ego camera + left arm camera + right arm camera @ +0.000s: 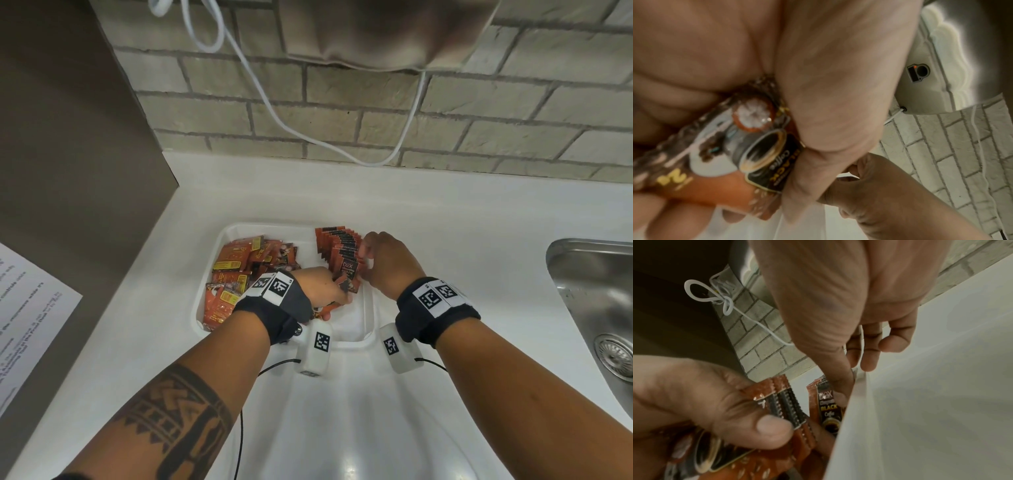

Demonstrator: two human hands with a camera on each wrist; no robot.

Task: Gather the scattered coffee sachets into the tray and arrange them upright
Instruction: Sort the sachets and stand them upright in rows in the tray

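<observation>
A white tray sits on the white counter. Loose orange-brown coffee sachets lie piled in its left part, and a row of upright sachets stands in its right part. My left hand grips a few sachets just in front of that row. In the left wrist view the thumb clamps these sachets against the fingers. My right hand is at the row's right side. In the right wrist view its thumb is inside the tray wall, touching the front sachet. Its fingers curl over the rim outside.
A steel sink is set into the counter at the right. A printed sheet lies at the left edge beside a brown panel. A white cable hangs along the brick wall behind the tray.
</observation>
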